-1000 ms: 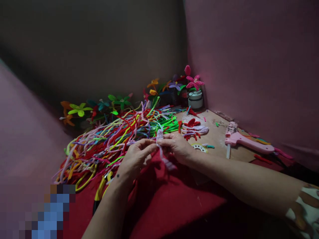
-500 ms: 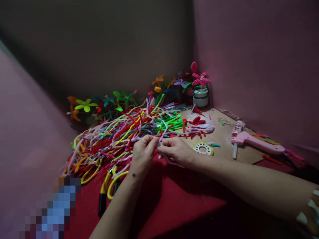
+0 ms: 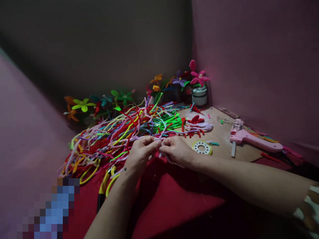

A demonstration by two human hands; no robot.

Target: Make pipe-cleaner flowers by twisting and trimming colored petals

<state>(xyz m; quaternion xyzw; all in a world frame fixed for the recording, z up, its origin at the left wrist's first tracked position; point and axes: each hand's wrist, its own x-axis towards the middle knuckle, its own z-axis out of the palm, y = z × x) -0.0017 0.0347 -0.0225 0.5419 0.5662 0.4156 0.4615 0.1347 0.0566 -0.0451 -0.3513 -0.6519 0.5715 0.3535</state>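
Note:
My left hand (image 3: 142, 150) and my right hand (image 3: 178, 151) meet fingertip to fingertip at the middle of the view, above the red surface. Both are closed in a pinch on a pale lilac pipe cleaner (image 3: 160, 155), whose fuzzy end shows just below the fingertips. Most of it is hidden by the fingers. Behind and left of my hands lies a large tangled heap of coloured pipe cleaners (image 3: 107, 132). A bundle of bright green pipe cleaners (image 3: 171, 122) sits just beyond my fingers.
Yellow-handled pliers (image 3: 104, 184) lie below my left forearm's side. On a brown board (image 3: 224, 156) at right rest a tape roll (image 3: 202, 148), a pink glue gun (image 3: 254, 138) and red and lilac petals (image 3: 199, 125). Finished pipe-cleaner flowers (image 3: 83, 105) and a lidded cup (image 3: 199, 96) stand behind.
My left hand has turned slightly, its wrist shifting left and its fingers straightening against the right fingertips. Both hands keep pinching the lilac pipe cleaner. The view has shifted slightly.

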